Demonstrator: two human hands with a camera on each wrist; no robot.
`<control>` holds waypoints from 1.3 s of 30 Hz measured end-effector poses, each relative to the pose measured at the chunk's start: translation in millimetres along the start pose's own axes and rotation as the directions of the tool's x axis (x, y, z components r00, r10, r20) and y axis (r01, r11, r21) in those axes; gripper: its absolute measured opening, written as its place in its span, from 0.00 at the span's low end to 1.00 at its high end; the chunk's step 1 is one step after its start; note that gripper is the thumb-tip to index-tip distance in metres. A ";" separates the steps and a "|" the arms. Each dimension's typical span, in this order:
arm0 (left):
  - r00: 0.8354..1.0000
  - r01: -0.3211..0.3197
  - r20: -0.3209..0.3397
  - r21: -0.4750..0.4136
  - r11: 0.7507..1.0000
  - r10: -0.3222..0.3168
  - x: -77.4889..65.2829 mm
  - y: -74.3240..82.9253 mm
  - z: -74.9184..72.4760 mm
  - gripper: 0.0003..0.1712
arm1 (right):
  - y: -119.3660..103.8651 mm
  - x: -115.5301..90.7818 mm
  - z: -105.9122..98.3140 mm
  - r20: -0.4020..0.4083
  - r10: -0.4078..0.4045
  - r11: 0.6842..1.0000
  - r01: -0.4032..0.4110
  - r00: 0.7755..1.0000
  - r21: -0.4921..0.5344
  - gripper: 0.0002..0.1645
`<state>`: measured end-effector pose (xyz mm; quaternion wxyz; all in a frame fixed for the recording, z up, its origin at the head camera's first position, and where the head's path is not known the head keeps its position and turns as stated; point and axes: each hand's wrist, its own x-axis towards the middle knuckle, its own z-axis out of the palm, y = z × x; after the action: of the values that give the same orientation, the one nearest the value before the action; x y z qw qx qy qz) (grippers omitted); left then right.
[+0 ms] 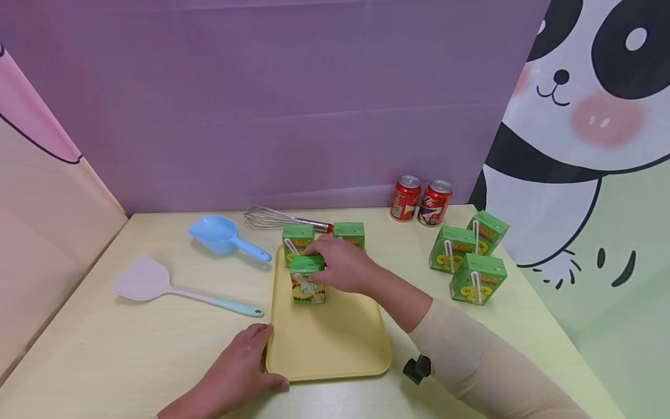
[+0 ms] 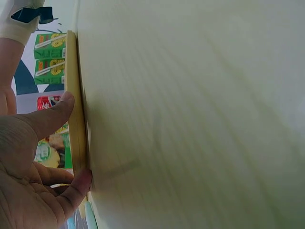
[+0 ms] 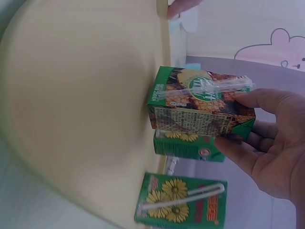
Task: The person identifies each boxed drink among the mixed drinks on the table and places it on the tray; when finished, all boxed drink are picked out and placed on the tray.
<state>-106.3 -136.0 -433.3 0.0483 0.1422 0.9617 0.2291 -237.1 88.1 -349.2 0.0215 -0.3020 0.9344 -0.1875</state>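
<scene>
My right hand (image 1: 342,265) grips the top of a green juice box (image 1: 309,289) with pineapple pictures and a wrapped straw on its side. In the right wrist view, thumb and fingers pinch the upper end of this juice box (image 3: 200,102), whose lower end is at the tray's surface. The yellow tray (image 1: 335,343) also bears two green drink boxes at its far end, one at the left (image 1: 297,233) and one at the right (image 1: 349,231). My left hand (image 1: 238,361) holds the tray's near left corner, thumb on the front edge and fingers along the left side.
Several drink items stand at the right: green boxes (image 1: 477,279) with straws, and two red cans (image 1: 405,199) farther back. A whisk (image 1: 282,220) lies behind the tray. Left of it lie a blue scoop (image 1: 222,235) and a pale spatula (image 1: 149,282).
</scene>
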 end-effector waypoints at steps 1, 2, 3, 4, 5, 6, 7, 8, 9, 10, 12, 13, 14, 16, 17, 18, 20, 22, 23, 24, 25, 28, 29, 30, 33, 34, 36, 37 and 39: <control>1.000 0.002 0.001 0.002 1.000 -0.002 0.2 0.3 -0.4 0.61 | -1.7 1.3 1.5 -0.003 -0.002 1.000 0.002 1.000 0.008 0.27; 1.000 0.005 0.003 0.001 1.000 -0.005 0.3 0.8 -0.6 0.61 | -3.0 2.5 3.1 -0.007 -0.006 1.000 0.006 1.000 0.017 0.27; 1.000 0.008 0.005 0.001 1.000 -0.008 0.4 1.3 -0.8 0.61 | -3.7 3.9 4.6 -0.009 -0.009 1.000 0.009 1.000 0.020 0.27; 1.000 0.011 0.009 0.000 1.000 -0.011 0.7 1.7 -1.2 0.61 | -4.2 5.3 5.9 -0.010 -0.011 1.000 0.011 1.000 0.021 0.27; 1.000 0.014 0.012 -0.002 1.000 -0.014 1.0 2.2 -1.4 0.61 | -4.6 6.4 6.7 -0.005 -0.010 1.000 0.010 1.000 0.024 0.27; 1.000 0.018 0.016 -0.004 1.000 -0.018 1.4 2.6 -1.5 0.61 | -4.2 7.6 7.8 0.003 -0.010 1.000 0.010 1.000 0.027 0.27; 1.000 0.022 0.019 -0.005 1.000 -0.022 1.6 3.3 -1.7 0.61 | -3.9 8.4 8.3 0.011 -0.011 0.999 0.011 1.000 0.031 0.28; 1.000 0.022 0.021 -0.005 1.000 -0.022 1.8 3.5 -1.9 0.61 | -3.7 9.2 8.6 0.019 -0.012 0.999 0.012 1.000 0.035 0.28; 0.999 0.024 0.023 -0.005 1.000 -0.024 2.0 3.7 -1.9 0.61 | -3.3 10.0 8.9 0.027 -0.011 0.999 0.010 1.000 0.036 0.28; 0.999 0.026 0.023 -0.005 1.000 -0.026 2.2 3.7 -1.6 0.61 | -3.0 10.6 9.0 0.034 -0.010 0.999 0.009 0.999 0.037 0.28; 1.000 0.025 0.019 -0.006 1.000 -0.025 2.1 3.6 -1.1 0.61 | -2.6 11.4 9.4 0.046 -0.007 0.999 0.006 0.999 0.034 0.29; 1.000 0.021 0.015 -0.005 1.000 -0.021 1.8 3.4 -1.1 0.61 | -2.6 11.6 9.5 0.049 -0.005 0.999 0.004 0.999 0.032 0.29; 1.000 0.020 0.013 -0.006 1.000 -0.020 1.5 3.4 -1.0 0.60 | -2.6 11.6 9.5 0.053 -0.005 1.000 0.003 0.999 0.030 0.29; 1.000 0.018 0.008 -0.009 1.000 -0.018 1.1 3.2 -0.5 0.60 | -2.4 11.2 9.4 0.058 -0.005 0.999 0.003 0.998 0.032 0.30; 1.000 0.012 0.006 -0.009 1.000 -0.012 0.7 3.2 -0.5 0.60 | -2.1 10.6 9.1 0.062 -0.005 0.999 0.003 0.998 0.038 0.30; 1.000 0.012 0.006 -0.008 1.000 -0.012 0.7 3.2 -0.3 0.60 | -1.5 9.7 8.7 0.067 -0.005 0.999 0.002 0.998 0.050 0.32; 1.000 0.011 0.006 -0.007 1.000 -0.011 0.8 3.5 -0.1 0.60 | 1.1 7.6 7.5 0.077 -0.010 0.997 0.004 0.997 0.083 0.36; 1.000 0.013 0.008 -0.006 1.000 -0.013 1.1 3.5 0.3 0.60 | 5.8 4.3 5.9 0.084 -0.006 0.993 -0.005 0.996 0.121 0.40; 1.000 0.014 0.009 -0.006 1.000 -0.014 1.2 3.6 0.2 0.60 | 9.0 2.1 4.7 0.085 0.002 0.991 -0.013 0.996 0.131 0.42; 1.000 0.019 0.013 -0.006 1.000 -0.019 1.4 3.8 0.3 0.60 | 12.1 -0.6 3.0 0.083 0.010 0.990 -0.022 0.997 0.142 0.44; 1.000 0.021 0.015 -0.007 1.000 -0.021 1.4 3.9 0.2 0.60 | 15.7 -3.2 0.9 0.078 0.019 0.988 -0.030 0.997 0.148 0.45; 1.000 0.023 0.019 -0.009 1.000 -0.023 0.9 4.1 -0.3 0.60 | 26.7 -13.7 -8.2 0.049 0.049 0.988 -0.055 0.998 0.147 0.45; 1.000 0.024 0.019 -0.010 1.000 -0.024 0.7 4.2 -0.5 0.60 | 30.2 -17.6 -12.4 0.035 0.054 0.988 -0.059 0.998 0.145 0.45; 1.000 0.023 0.019 -0.010 1.000 -0.023 0.6 4.1 -0.5 0.60 | 33.5 -21.7 -16.9 0.024 0.063 0.987 -0.066 0.998 0.147 0.45; 1.000 0.022 0.013 -0.012 1.000 -0.022 -0.2 3.6 -0.7 0.60 | 44.2 -35.5 -30.1 -0.018 0.080 0.989 -0.077 0.997 0.126 0.45; 1.000 0.018 0.011 -0.011 1.000 -0.018 -0.6 3.1 -0.8 0.60 | 47.8 -40.2 -34.7 -0.030 0.088 0.990 -0.084 0.996 0.115 0.45; 1.000 0.017 0.008 -0.013 1.000 -0.017 -0.9 2.5 -0.4 0.60 | 55.7 -50.5 -43.5 -0.054 0.105 0.990 -0.099 0.993 0.096 0.44; 1.000 0.017 0.009 -0.014 1.000 -0.017 -1.0 2.3 -0.2 0.60 | 59.9 -56.0 -47.9 -0.062 0.115 0.990 -0.109 0.991 0.087 0.43; 1.000 0.021 0.011 -0.019 1.000 -0.021 -1.1 1.9 0.6 0.60 | 68.2 -67.1 -56.9 -0.069 0.150 0.986 -0.144 0.986 0.084 0.42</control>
<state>-104.7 -134.5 -432.9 0.0574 0.1330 0.9607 0.2368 -229.0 196.7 -326.1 0.0122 -0.2238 0.9463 -0.2331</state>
